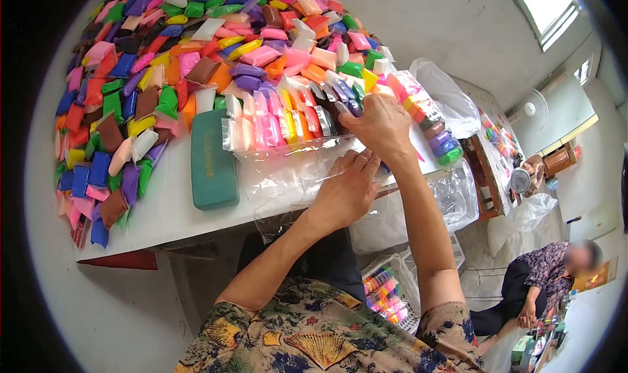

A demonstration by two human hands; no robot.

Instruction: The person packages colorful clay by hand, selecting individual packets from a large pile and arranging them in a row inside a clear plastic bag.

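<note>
In the head view, a clear, crinkled plastic bag (pixel 281 180) overhangs the front edge of the white table (pixel 163 219). At its upper side stand glossy packets (pixel 288 121) in a tight row: peach, pink, yellow, orange, red, black, dark blue. The left hand (pixel 347 185) rests bent-fingered by the bag; the right hand (pixel 381 128) curls over the row's right end. Whether either grips, I cannot tell.

Head camera: round-edged view from head height, facing forward and down
Table (pixel 167 200): seen from above, close, toward 10 o'clock
Shirt (pixel 320 324): nearest, 6 o'clock
Window (pixel 548 10): distant, tilted, 2 o'clock
</note>
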